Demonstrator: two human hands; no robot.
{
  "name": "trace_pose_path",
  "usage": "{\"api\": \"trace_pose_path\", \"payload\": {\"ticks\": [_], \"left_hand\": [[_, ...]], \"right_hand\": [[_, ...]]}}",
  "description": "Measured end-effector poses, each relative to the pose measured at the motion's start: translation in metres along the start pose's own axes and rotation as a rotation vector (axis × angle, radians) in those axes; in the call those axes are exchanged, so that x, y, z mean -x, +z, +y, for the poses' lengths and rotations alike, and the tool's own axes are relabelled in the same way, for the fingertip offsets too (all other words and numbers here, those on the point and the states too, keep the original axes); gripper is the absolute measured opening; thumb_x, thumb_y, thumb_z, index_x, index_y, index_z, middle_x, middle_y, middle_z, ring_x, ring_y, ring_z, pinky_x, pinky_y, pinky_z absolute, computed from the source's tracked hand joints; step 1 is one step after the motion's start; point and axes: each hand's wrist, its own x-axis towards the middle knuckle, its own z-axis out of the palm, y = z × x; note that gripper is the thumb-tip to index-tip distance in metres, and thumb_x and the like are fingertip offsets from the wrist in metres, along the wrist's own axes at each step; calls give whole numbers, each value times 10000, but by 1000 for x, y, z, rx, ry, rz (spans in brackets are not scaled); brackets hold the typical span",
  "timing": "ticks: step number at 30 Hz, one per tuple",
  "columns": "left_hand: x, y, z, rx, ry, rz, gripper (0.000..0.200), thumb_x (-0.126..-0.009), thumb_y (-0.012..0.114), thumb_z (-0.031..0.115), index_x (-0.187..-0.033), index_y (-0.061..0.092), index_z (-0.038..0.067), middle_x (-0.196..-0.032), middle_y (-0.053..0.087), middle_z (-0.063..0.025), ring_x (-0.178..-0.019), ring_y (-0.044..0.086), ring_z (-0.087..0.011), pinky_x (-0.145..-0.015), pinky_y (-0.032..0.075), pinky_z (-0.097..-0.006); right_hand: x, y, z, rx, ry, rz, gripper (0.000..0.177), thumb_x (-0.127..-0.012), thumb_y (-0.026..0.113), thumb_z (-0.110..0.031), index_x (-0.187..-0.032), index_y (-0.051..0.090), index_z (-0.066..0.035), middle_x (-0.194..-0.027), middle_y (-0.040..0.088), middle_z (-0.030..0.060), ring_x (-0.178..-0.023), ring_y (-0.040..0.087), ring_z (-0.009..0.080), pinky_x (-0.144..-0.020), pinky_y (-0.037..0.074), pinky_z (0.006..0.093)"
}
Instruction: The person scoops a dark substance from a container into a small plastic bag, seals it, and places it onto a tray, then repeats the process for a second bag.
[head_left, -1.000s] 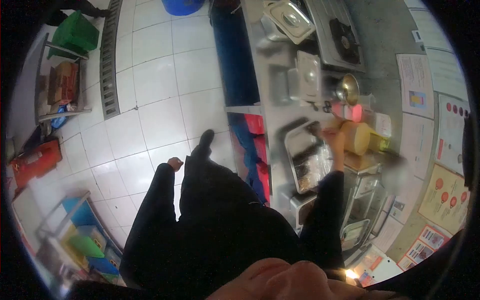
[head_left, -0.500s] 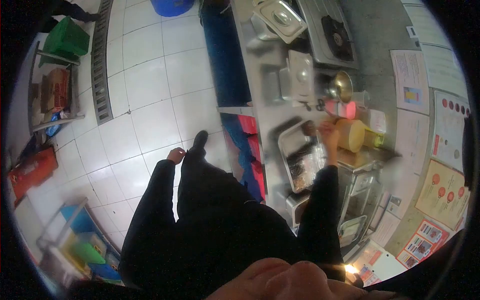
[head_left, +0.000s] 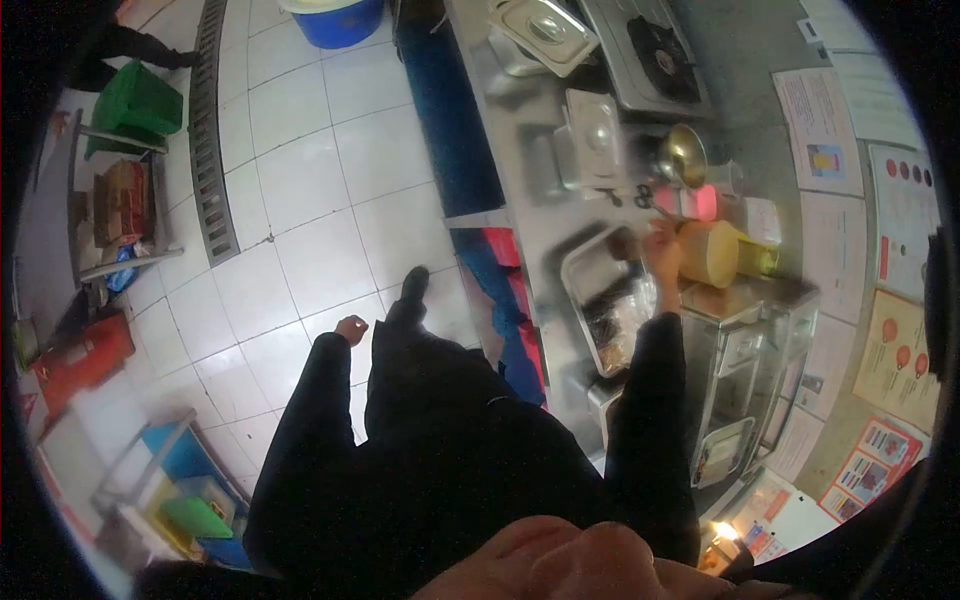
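My right hand (head_left: 660,252) is over the steel counter, beside a yellow tub (head_left: 706,253) and at the far end of a steel tray (head_left: 578,268). Black-handled scissors (head_left: 643,196) lie just beyond its fingertips. Blur hides whether the fingers touch or hold anything. Inside the tray is a clear plastic bag (head_left: 622,315) with brownish contents, and a brown round item (head_left: 625,245) sits at its far end. My left hand (head_left: 351,328) hangs over the tiled floor with its fingers curled in, and nothing shows in it.
Lidded steel pans (head_left: 598,135), a brass-coloured bowl (head_left: 684,157) and a stove (head_left: 660,60) stand farther along the counter. A pink container (head_left: 695,203) is near the wall. To the left are a rack with a green crate (head_left: 135,105) and a blue bucket (head_left: 340,22). Another person's leg (head_left: 150,45) shows far left.
The view has shifted slightly, bringing more of the blue bucket in. My right hand has moved a little toward the scissors. My left hand stays low at my side.
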Motion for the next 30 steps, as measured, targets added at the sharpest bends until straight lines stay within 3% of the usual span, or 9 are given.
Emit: {"api": "trace_pose_path", "payload": {"ticks": [5,10,14,18,21,25,27,29,30], "left_hand": [[-4,-3,-2,-11,48,3,289,-838,586,352,-900,696,91,-1040,654,-144,-1018,598,-326,-908,466,-414],[-11,-9,15,-33,126,20,261,-827,610,324,-896,693,86,-998,666,-140,-1009,604,-319,-894,472,-409],[-11,-16,40,-120,90,-13,261,-831,607,322,-919,697,94,-1014,664,-137,-1015,603,-319,-896,472,-408],[-25,-2,49,-199,175,-76,247,-832,607,314,-895,705,95,-1040,662,-128,-1000,612,-309,-886,479,-401],[-23,19,65,-273,257,-148,222,-834,598,288,-899,707,106,-1006,675,-106,-933,639,-274,-827,505,-380],[-21,55,96,-374,341,-249,249,-840,593,316,-918,701,105,-980,678,-119,-928,638,-295,-822,504,-388],[-16,76,110,-467,413,-265,271,-839,597,328,-941,693,96,-981,675,-130,-956,628,-309,-843,494,-396],[-10,89,129,-584,564,-278,291,-839,597,337,-966,686,91,-984,672,-139,-982,618,-318,-862,485,-400],[-6,96,139,-574,591,-284,296,-839,597,339,-977,682,91,-988,672,-139,-987,616,-318,-866,484,-396]], "right_hand": [[7,-4,6,-13,-98,73,382,-765,654,-63,-1132,551,-45,-984,624,103,-722,596,252,-706,485,345],[39,-88,-43,85,-246,243,219,-803,688,-108,-992,638,-11,-911,654,116,-803,617,303,-748,483,344],[123,-196,-124,-127,-99,292,138,-828,679,-142,-826,669,-4,-866,669,108,-824,633,248,-758,476,314],[261,-276,-150,77,61,724,170,-872,608,-93,-758,630,32,-791,634,105,-763,600,182,-723,460,276],[367,-300,-123,154,163,1184,178,-937,523,-95,-880,633,33,-826,627,90,-739,572,143,-647,460,249],[481,-259,-42,35,647,1374,145,-935,541,-112,-941,641,-6,-863,633,67,-744,576,134,-656,470,242],[540,-195,13,208,786,1069,143,-896,594,-150,-968,651,-40,-891,658,85,-757,615,166,-665,494,310],[590,-122,48,232,1024,789,187,-833,642,-224,-913,666,-56,-825,668,155,-768,653,299,-675,497,392],[624,-76,79,203,1038,769,198,-784,689,-251,-877,676,-77,-793,673,129,-743,649,302,-666,499,392]]}}
